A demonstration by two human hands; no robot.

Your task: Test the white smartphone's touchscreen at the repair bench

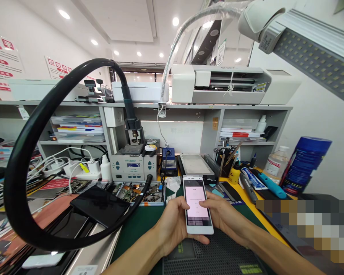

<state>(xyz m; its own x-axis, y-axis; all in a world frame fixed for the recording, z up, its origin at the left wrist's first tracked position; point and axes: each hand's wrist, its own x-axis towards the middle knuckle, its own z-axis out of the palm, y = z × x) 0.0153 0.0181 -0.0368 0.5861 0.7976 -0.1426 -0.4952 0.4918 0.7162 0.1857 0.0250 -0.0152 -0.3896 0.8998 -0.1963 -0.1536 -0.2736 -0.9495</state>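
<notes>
A white smartphone [198, 228] with a lit screen is held upright, tilted toward me, above a black perforated mat [215, 252]. My left hand [173, 217] grips its left side, the thumb on the screen's edge and fingers passing underneath. Along the right edge, my right hand [222, 210] is closed on the phone too, its thumb over the middle of the screen. A pale panel with small text fills most of the display; the text is too small to read.
A thick black hose [14, 179] loops across the left side from a hot-air station [133, 168]. Nearby lie a tray of small parts [143, 193] and a black tablet-like panel [101, 206]. Bottles, a blue can [306, 164] and tools stand at right. A lamp [318, 49] hangs overhead.
</notes>
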